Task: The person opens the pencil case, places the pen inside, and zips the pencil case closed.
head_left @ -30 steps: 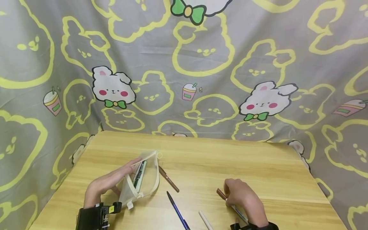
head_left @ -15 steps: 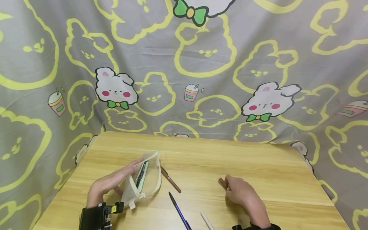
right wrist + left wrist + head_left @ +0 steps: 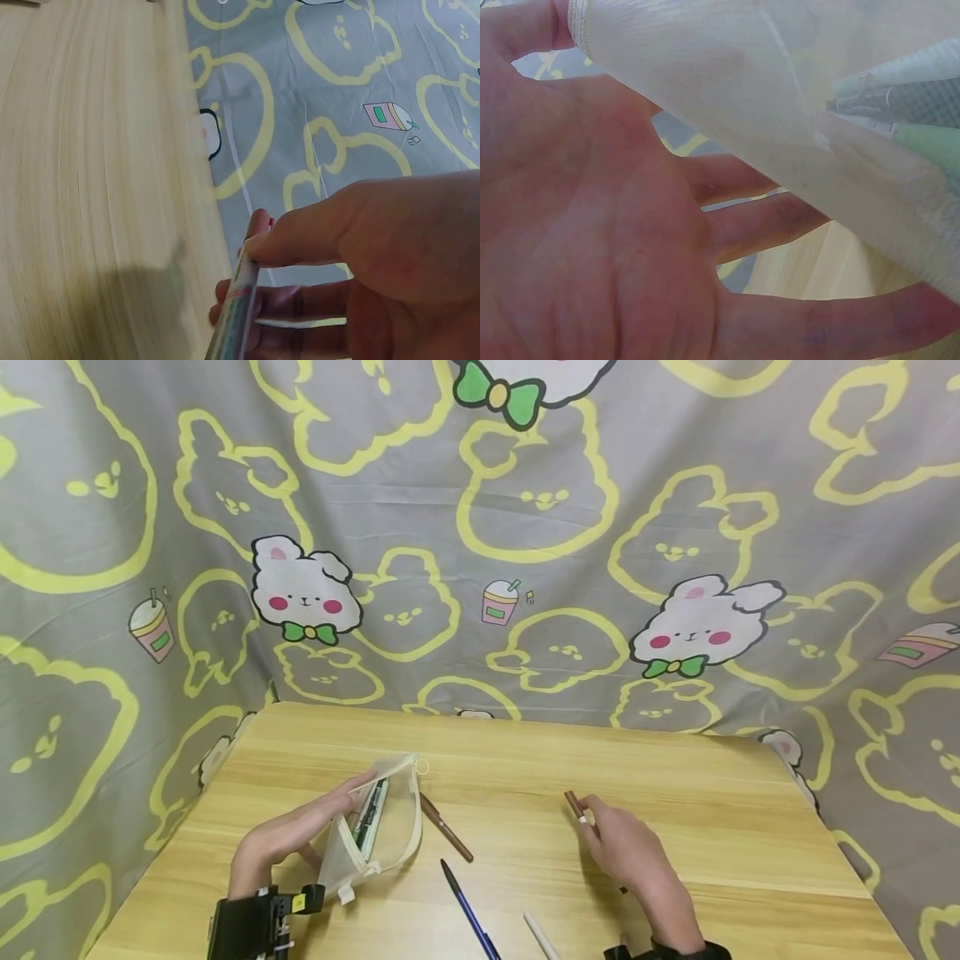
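My left hand (image 3: pixel 300 835) holds a translucent pencil pouch (image 3: pixel 397 827) with a cream zip at the left of the table. Its mouth gapes toward the right, and several pens (image 3: pixel 371 818) lie inside. In the left wrist view, the fingers (image 3: pixel 765 221) run behind the mesh, partly hidden by it. On the right, my right hand (image 3: pixel 626 847) pinches a brown-ended pen (image 3: pixel 574 806) between thumb and fingers, raised off the table. The pen's pale printed barrel (image 3: pixel 238 304) shows in the right wrist view.
A brown pen (image 3: pixel 447 829) lies beside the pouch's mouth. Nearer the front are a blue pen (image 3: pixel 470 910) with a dark tip and a white pen (image 3: pixel 540 935). A patterned grey curtain (image 3: pixel 420 635) hangs behind the wooden table (image 3: pixel 510 760).
My right hand has gripped the brown-ended pen and lifted it from the table, tilting its brown end upward. The left hand and pouch stay nearly still.
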{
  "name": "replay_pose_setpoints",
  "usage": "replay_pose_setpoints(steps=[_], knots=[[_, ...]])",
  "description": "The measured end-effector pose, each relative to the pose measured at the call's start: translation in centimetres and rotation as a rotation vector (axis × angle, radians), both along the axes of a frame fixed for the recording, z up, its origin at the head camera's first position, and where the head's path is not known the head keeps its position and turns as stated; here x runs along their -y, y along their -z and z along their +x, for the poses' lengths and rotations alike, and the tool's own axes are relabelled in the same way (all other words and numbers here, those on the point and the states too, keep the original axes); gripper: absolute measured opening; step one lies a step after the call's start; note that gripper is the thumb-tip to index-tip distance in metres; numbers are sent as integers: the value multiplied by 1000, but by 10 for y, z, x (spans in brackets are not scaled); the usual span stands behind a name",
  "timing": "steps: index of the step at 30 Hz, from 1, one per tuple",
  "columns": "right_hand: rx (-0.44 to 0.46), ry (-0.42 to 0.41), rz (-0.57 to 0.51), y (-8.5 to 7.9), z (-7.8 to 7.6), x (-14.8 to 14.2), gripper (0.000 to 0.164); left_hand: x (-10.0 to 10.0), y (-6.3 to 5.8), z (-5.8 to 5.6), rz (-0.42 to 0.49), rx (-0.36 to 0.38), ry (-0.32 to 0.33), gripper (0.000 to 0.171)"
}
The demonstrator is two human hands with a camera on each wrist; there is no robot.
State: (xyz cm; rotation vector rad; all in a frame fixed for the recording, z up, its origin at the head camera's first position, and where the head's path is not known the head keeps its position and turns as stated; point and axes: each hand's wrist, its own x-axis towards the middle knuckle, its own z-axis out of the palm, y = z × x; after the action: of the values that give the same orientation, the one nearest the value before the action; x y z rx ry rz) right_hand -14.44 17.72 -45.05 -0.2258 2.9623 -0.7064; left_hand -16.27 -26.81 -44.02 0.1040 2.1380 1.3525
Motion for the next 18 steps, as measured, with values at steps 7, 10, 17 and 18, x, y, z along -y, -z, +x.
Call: replay_pose_setpoints(steps=[7,10,17,18], knots=[[2,40,-66,-1,-1,5,38,0,0,0,3,-6,11,68],[9,35,-86,-1,-1,5,44,0,-1,0,6,-8,15,67],[-9,34,-81,1,-4,6,38,-1,-2,1,0,-5,14,69],[-17,30,-82,2,-5,6,37,-1,-2,1,-1,-4,13,69]])
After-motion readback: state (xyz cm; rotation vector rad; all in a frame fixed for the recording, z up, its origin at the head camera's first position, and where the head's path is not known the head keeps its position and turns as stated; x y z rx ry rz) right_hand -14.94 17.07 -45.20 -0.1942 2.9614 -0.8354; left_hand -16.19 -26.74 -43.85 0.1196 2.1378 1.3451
